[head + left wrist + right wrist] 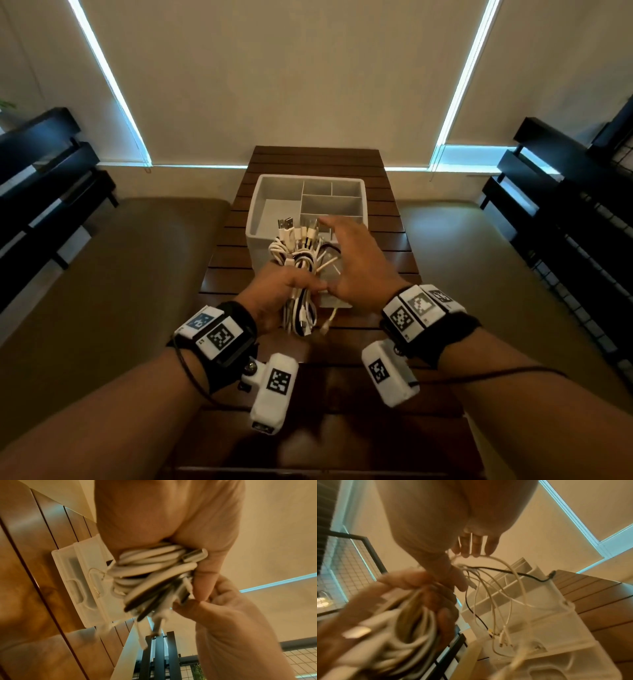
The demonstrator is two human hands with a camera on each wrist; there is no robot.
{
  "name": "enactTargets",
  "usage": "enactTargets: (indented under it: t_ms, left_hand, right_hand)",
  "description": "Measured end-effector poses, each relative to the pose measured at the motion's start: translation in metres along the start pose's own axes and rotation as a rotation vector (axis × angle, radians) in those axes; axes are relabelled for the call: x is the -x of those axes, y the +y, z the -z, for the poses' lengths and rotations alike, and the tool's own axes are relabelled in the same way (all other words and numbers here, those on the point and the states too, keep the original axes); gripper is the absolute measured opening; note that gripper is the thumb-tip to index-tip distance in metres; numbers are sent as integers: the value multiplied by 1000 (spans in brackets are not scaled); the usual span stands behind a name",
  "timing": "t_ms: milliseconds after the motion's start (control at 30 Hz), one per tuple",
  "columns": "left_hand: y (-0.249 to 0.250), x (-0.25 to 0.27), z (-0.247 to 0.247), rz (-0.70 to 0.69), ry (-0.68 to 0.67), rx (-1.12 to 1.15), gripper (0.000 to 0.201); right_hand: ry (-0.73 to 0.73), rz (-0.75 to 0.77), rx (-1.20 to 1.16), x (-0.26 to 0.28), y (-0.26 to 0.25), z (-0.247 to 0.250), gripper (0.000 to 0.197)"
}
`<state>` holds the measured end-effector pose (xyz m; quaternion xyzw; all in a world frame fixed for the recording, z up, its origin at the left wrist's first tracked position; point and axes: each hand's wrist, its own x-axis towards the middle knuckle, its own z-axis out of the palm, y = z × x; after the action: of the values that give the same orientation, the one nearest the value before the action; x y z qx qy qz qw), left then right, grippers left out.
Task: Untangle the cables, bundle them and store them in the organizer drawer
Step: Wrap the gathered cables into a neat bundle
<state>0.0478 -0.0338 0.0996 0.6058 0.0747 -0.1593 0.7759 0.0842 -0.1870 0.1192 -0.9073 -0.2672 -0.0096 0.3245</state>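
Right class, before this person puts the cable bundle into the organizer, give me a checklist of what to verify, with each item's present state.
1. Left hand grips the cable bundle: ok.
2. Bundle gathered tidily: not ok, loose ends hang out over the organizer.
3. Right hand free to help: ok, fingers straight, holding nothing.
4. Organizer compartments open and reachable: ok.
5. Bundle secured with a tie: cannot tell.
6. All cables untangled: cannot tell, blurred.

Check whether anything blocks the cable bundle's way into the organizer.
Nothing visible blocks it: the left hand grips the cable bundle just before the open organizer. The right hand hovers open over its near edge.
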Motion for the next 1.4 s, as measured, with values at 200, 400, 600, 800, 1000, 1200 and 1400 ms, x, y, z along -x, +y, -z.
enactTargets:
  t_ms: [200,400,600,800,1000,1200,1400]
  left_hand:
    - [3,12,2,50,-199,-28,18]
    - [9,20,12,81,-285,-43,19]
    - [9,15,17,11,-228,-49,14]
    - [5,11,25,32,-229,48,22]
    - [2,13,24,35,-246,20,17]
    - [0,13,21,31,-279,-23,20]
    - [1,10,20,51,-221,77,50]
  right_hand:
    - [-53,-51,-190,-10,11,7,57]
    - [-340,-47,-183,-10,8,28,9]
    - [-306,-41,-195,-10,16,26,30]
    - [-138,-59,-318,1,24,29,25]
    - [-137,14,-72,10,26,9,40]
    - [-156,-105,-365,16,20,-11,38]
    - [-173,-268,-850,25,13,-5,40]
